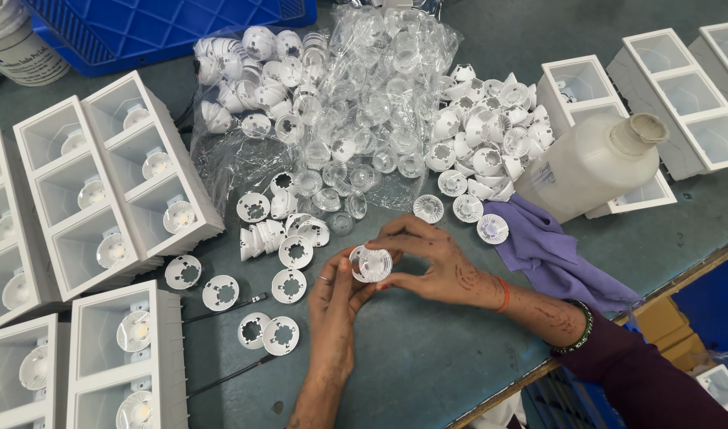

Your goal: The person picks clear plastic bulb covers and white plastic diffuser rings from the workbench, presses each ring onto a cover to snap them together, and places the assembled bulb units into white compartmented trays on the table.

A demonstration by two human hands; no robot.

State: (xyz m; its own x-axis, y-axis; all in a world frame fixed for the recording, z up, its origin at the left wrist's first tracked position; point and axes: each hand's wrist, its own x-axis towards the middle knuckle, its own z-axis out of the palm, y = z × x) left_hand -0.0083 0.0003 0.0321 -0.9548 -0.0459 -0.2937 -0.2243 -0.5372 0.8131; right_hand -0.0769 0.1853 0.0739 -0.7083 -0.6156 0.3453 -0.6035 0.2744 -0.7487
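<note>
Both hands meet at centre of the grey surface point(427, 357): left hand point(336, 298) comes up from the bottom edge, fingertips pressed to the underside of a small round clear lens point(371, 264); right hand point(431, 266) reaches in from the right, fingers curled over and around the same lens, so both are grasping it just above the surface. Fingers hide part of the lens rim; its detail is hard to make out. Loose white reflector cups point(288, 286) lie just left of the hands, more heaped beyond. A crumpled clear plastic bag point(356, 103) of lenses sits behind; its contents blur together. White three-cell housings point(102, 191) line the left, cut off by the frame edge. A white plastic bottle point(590, 163) lies on its side on a purple cloth point(546, 254) to the right. A blue crate point(165, 28) is cut off at top.
</note>
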